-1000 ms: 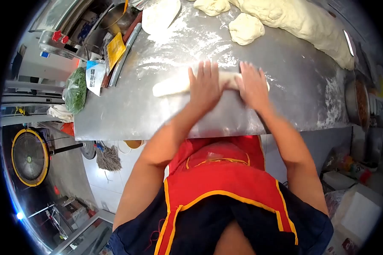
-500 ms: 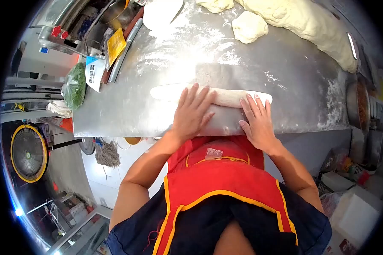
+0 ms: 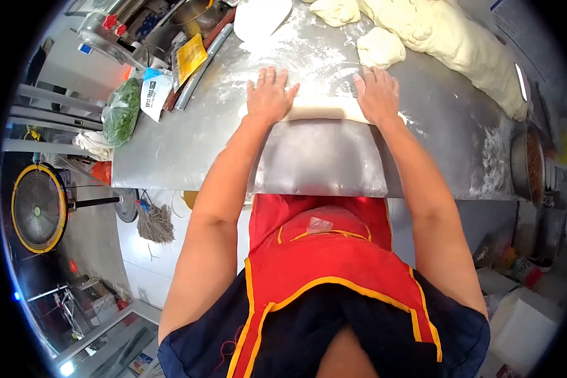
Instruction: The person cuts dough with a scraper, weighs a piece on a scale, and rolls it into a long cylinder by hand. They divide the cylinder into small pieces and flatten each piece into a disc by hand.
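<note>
A long pale roll of dough [image 3: 326,109] lies crosswise on the floured metal worktop [image 3: 321,154]. My left hand [image 3: 269,96] rests palm down over its left part, fingers stretched out toward the far side. Over its right end lies my right hand [image 3: 378,96], also flat, with its thumb apart from the fingers. Both palms hide the dough beneath them. Just beyond my right fingertips sits a round dough lump [image 3: 381,48].
A large dough mass [image 3: 453,47] and another lump [image 3: 335,11] lie at the back. Rolling pins, a yellow packet [image 3: 190,58], a white-blue packet [image 3: 155,93] and bagged greens [image 3: 121,113] line the left edge. A metal bowl [image 3: 526,160] stands at the right edge.
Both hands have moved away from my body across the worktop, arms now stretched out. The dough roll has moved the same way under them. The view has shifted slightly.
</note>
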A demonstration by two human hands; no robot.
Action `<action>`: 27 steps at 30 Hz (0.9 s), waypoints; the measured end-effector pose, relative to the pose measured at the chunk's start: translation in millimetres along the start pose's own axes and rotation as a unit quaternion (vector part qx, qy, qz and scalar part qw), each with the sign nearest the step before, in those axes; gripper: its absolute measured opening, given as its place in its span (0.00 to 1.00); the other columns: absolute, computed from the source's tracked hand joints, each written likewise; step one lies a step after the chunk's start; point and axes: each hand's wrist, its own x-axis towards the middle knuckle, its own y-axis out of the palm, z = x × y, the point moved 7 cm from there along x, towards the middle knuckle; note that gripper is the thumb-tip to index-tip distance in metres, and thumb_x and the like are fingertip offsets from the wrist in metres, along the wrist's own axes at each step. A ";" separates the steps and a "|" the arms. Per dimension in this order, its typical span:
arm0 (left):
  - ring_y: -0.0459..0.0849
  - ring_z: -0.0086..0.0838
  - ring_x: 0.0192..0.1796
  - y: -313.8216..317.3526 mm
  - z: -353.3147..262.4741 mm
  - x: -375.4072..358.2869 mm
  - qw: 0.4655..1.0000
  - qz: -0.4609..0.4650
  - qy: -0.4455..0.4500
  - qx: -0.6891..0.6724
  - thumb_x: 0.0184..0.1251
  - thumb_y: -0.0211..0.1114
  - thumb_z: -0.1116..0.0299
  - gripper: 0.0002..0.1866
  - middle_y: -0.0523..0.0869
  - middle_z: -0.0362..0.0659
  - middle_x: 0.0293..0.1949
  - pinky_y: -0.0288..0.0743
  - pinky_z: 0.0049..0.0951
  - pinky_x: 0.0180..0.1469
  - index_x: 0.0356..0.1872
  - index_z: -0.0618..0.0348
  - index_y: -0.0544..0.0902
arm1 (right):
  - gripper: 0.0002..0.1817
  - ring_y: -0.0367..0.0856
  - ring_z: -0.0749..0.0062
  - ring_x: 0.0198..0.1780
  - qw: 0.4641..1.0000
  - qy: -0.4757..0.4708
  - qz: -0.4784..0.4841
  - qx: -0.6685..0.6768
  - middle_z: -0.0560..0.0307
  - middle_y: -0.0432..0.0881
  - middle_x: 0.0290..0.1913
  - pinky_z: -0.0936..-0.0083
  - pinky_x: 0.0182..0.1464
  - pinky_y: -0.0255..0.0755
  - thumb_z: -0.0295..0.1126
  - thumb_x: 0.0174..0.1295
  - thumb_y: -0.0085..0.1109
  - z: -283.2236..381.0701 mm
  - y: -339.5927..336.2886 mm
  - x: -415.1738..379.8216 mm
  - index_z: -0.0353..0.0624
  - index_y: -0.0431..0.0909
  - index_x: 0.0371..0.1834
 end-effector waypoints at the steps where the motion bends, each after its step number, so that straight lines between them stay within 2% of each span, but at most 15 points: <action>1: 0.59 0.47 0.75 -2.6 -4.6 -5.2 0.999 0.013 0.050 -0.008 0.76 0.46 0.48 0.27 0.66 0.49 0.72 0.51 0.50 0.74 0.69 0.48 0.69 | 0.27 0.59 0.52 0.73 0.999 -0.036 -0.009 0.021 0.47 0.66 0.71 0.43 0.72 0.48 0.49 0.73 0.40 6.7 0.3 -8.3 0.45 0.67 0.68; 2: 0.59 0.47 0.75 -3.5 -5.5 -16.5 0.996 0.034 0.082 -0.033 0.75 0.47 0.50 0.26 0.66 0.49 0.71 0.51 0.50 0.74 0.69 0.49 0.69 | 0.27 0.59 0.52 0.73 0.996 -0.071 -0.015 0.042 0.48 0.67 0.71 0.44 0.73 0.48 0.49 0.73 0.40 12.3 0.5 -19.8 0.45 0.67 0.68; 4: 0.59 0.46 0.75 -13.9 -11.5 -51.2 0.983 0.076 0.147 -0.082 0.74 0.51 0.54 0.26 0.67 0.49 0.71 0.50 0.51 0.74 0.69 0.51 0.69 | 0.26 0.59 0.52 0.73 0.987 -0.116 0.097 0.047 0.49 0.66 0.71 0.45 0.73 0.46 0.45 0.73 0.43 27.6 -7.2 -57.7 0.47 0.66 0.69; 6: 0.61 0.46 0.74 -34.6 -16.9 -95.0 0.979 0.003 0.178 -0.096 0.71 0.55 0.60 0.26 0.69 0.50 0.69 0.50 0.51 0.74 0.67 0.57 0.70 | 0.27 0.60 0.52 0.73 0.987 -0.152 0.049 0.007 0.47 0.67 0.70 0.45 0.74 0.45 0.42 0.69 0.50 41.2 -26.9 -97.0 0.45 0.66 0.70; 8: 0.61 0.49 0.73 -36.9 -25.1 -134.1 0.982 -0.065 0.146 -0.100 0.69 0.56 0.60 0.27 0.69 0.54 0.68 0.51 0.54 0.73 0.66 0.63 0.70 | 0.28 0.61 0.52 0.72 0.989 -0.130 0.052 0.037 0.46 0.67 0.69 0.42 0.73 0.45 0.41 0.67 0.53 56.7 -30.6 -122.9 0.43 0.66 0.69; 10: 0.59 0.59 0.72 -37.3 -40.4 -154.5 0.983 -0.086 0.104 -0.124 0.67 0.59 0.57 0.31 0.68 0.61 0.67 0.48 0.60 0.72 0.66 0.67 0.68 | 0.30 0.62 0.50 0.71 0.988 -0.130 0.061 0.058 0.45 0.68 0.69 0.37 0.72 0.44 0.40 0.65 0.57 82.2 -31.8 -135.4 0.39 0.67 0.68; 13: 0.61 0.60 0.71 -33.6 -45.9 -137.8 0.989 -0.103 0.065 -0.082 0.68 0.58 0.50 0.34 0.68 0.62 0.67 0.48 0.65 0.70 0.66 0.67 0.68 | 0.29 0.60 0.49 0.72 0.992 -0.118 0.036 0.019 0.46 0.65 0.71 0.34 0.71 0.44 0.45 0.68 0.52 84.7 -13.0 -111.6 0.40 0.67 0.69; 15: 0.62 0.60 0.70 -21.6 -35.3 -93.8 0.994 -0.086 0.041 -0.050 0.68 0.57 0.46 0.36 0.68 0.61 0.67 0.48 0.68 0.68 0.67 0.66 0.68 | 0.30 0.59 0.48 0.73 0.995 -0.086 0.038 -0.029 0.46 0.63 0.72 0.34 0.70 0.44 0.48 0.70 0.47 71.7 1.4 -65.5 0.40 0.66 0.69; 17: 0.63 0.59 0.70 -12.9 -22.8 -49.0 0.994 -0.093 0.005 -0.048 0.68 0.55 0.43 0.37 0.68 0.60 0.68 0.48 0.68 0.68 0.68 0.64 0.68 | 0.31 0.56 0.48 0.75 0.998 -0.028 0.042 -0.022 0.47 0.61 0.74 0.34 0.70 0.45 0.51 0.72 0.41 56.8 11.6 -25.2 0.43 0.64 0.71; 18: 0.63 0.59 0.70 -13.2 -19.1 -36.5 0.994 -0.097 -0.012 -0.048 0.68 0.55 0.42 0.38 0.68 0.60 0.68 0.48 0.68 0.68 0.68 0.63 0.68 | 0.31 0.56 0.48 0.75 0.999 -0.031 0.034 -0.023 0.48 0.61 0.74 0.34 0.70 0.45 0.51 0.72 0.40 56.7 12.5 -17.8 0.44 0.63 0.72; 20: 0.60 0.56 0.73 -8.2 -16.3 -29.7 0.996 -0.078 -0.006 -0.048 0.70 0.49 0.38 0.38 0.67 0.59 0.69 0.49 0.66 0.69 0.69 0.61 0.68 | 0.31 0.55 0.48 0.76 0.999 -0.038 0.020 -0.023 0.48 0.61 0.74 0.35 0.71 0.46 0.52 0.73 0.40 56.6 14.9 -7.3 0.46 0.62 0.72; 21: 0.59 0.55 0.74 -6.3 -13.9 -28.7 0.997 -0.065 -0.004 -0.048 0.70 0.47 0.37 0.39 0.66 0.58 0.70 0.50 0.64 0.70 0.69 0.60 0.68 | 0.30 0.54 0.50 0.76 0.997 -0.054 0.046 -0.026 0.50 0.60 0.75 0.35 0.71 0.45 0.52 0.72 0.40 62.5 13.0 -18.4 0.49 0.62 0.73; 23: 0.60 0.55 0.73 -5.8 -18.5 -54.1 0.997 0.011 0.019 -0.070 0.70 0.48 0.37 0.39 0.67 0.59 0.70 0.52 0.61 0.70 0.69 0.61 0.68 | 0.30 0.53 0.48 0.76 0.990 -0.109 0.093 -0.004 0.50 0.59 0.75 0.38 0.72 0.44 0.45 0.71 0.47 70.9 4.2 -55.2 0.50 0.60 0.74; 25: 0.60 0.56 0.73 -16.9 -19.1 -70.5 0.989 0.105 0.040 -0.096 0.71 0.46 0.36 0.40 0.65 0.61 0.70 0.54 0.55 0.71 0.70 0.62 0.66 | 0.32 0.54 0.48 0.75 0.983 -0.164 0.080 0.007 0.50 0.61 0.74 0.39 0.73 0.43 0.39 0.66 0.55 79.4 -16.5 -94.1 0.49 0.60 0.74; 27: 0.60 0.56 0.73 -18.4 3.1 -48.1 0.983 0.105 -0.011 -0.147 0.71 0.43 0.35 0.42 0.64 0.62 0.70 0.51 0.54 0.72 0.70 0.63 0.65 | 0.34 0.56 0.47 0.74 0.980 -0.167 0.101 0.045 0.49 0.62 0.73 0.39 0.73 0.43 0.36 0.63 0.58 83.7 -32.3 -117.5 0.47 0.61 0.73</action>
